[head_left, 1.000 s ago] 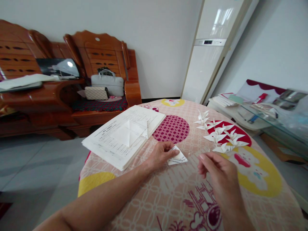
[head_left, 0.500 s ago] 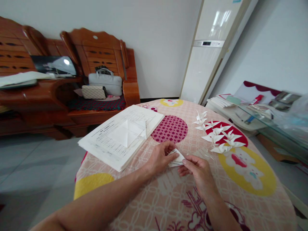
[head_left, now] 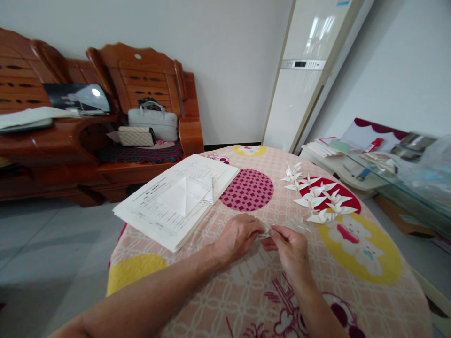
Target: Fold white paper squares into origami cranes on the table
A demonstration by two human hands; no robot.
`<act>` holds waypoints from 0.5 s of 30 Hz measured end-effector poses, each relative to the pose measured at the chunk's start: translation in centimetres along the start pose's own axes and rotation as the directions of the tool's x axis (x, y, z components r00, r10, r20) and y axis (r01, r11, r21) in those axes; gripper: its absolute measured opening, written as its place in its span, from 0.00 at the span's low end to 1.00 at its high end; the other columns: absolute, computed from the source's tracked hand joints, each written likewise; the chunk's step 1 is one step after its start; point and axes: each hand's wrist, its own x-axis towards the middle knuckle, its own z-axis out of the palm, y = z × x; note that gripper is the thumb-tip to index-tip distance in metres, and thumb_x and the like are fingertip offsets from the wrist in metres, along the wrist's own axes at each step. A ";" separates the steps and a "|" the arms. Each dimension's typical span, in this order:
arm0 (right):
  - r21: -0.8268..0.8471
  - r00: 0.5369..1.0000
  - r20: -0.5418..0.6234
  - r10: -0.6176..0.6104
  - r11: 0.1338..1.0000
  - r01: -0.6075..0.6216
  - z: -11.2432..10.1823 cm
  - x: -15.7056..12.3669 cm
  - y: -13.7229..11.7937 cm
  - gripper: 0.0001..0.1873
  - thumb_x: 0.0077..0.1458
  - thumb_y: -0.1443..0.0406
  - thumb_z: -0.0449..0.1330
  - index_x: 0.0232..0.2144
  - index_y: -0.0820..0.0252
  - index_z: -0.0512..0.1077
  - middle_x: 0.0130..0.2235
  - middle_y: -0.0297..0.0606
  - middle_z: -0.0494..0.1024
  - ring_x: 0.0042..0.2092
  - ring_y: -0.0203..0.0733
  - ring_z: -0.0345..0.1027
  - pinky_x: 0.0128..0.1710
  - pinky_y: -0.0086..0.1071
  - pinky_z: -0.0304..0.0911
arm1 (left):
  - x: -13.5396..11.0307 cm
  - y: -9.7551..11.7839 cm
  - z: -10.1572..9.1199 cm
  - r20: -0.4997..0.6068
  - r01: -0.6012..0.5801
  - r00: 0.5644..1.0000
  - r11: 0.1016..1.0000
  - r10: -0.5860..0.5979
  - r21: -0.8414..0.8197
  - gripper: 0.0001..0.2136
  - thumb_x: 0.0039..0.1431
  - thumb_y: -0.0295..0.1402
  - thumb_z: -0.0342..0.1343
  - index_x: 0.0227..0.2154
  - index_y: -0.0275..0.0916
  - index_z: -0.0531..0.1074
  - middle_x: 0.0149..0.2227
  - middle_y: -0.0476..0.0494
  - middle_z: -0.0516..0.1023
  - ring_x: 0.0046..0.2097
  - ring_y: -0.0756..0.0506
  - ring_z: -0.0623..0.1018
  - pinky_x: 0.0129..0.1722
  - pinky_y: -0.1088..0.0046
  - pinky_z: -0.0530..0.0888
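Note:
A small piece of folded paper (head_left: 265, 230) with some print on it is pinched between my two hands over the middle of the table. My left hand (head_left: 240, 234) grips its left side, covering most of it with curled fingers. On its right edge, my right hand (head_left: 289, 244) holds it between thumb and fingers. Several white paper cranes (head_left: 322, 199) stand in a loose group to the right of my hands. Left of them lies a stack of printed sheets (head_left: 148, 209), topped by creased paper squares (head_left: 188, 195).
A patterned cloth covers the round table (head_left: 218, 300). Thin paper scraps (head_left: 303, 226) lie close to my right hand. Beyond the table are a carved wooden chair (head_left: 141, 70) with bags on it, a tall air conditioner (head_left: 292, 103), and a glass-topped side stand (head_left: 394, 180).
My left hand has turned over the folded paper and shifted slightly right, so less of the paper shows. The right hand keeps its pinch on the edge.

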 end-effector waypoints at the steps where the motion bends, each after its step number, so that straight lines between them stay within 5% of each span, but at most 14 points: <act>1: 0.013 1.000 0.000 0.009 1.000 -0.009 0.1 0.0 0.0 0.15 0.47 0.56 0.66 0.33 0.61 0.79 0.27 0.40 0.81 0.27 0.48 0.76 0.27 0.37 0.73 | 0.0 0.0 0.0 0.020 0.006 1.000 0.999 -0.005 -0.039 0.08 0.62 0.26 0.50 0.34 0.37 0.74 0.32 0.44 0.75 0.35 0.48 0.73 0.37 0.74 0.67; 10: 0.194 0.985 0.061 0.164 0.966 -0.172 0.1 -0.4 -1.3 0.14 0.46 0.55 0.67 0.27 0.61 0.79 0.24 0.39 0.80 0.27 0.46 0.75 0.28 0.36 0.71 | 0.1 0.7 -0.2 0.029 0.130 0.991 0.948 -0.127 -0.292 0.06 0.58 0.27 0.54 0.28 0.35 0.76 0.40 0.41 0.76 0.41 0.47 0.75 0.43 0.74 0.70; 15: 0.231 0.988 0.082 0.127 0.962 -0.143 0.2 -0.6 -1.7 0.14 0.46 0.55 0.67 0.29 0.61 0.80 0.29 0.41 0.82 0.30 0.46 0.76 0.31 0.37 0.71 | 0.1 0.7 -0.2 -0.018 0.189 0.978 0.921 -0.208 -0.341 0.06 0.56 0.27 0.57 0.25 0.35 0.76 0.36 0.43 0.76 0.37 0.49 0.75 0.37 0.76 0.69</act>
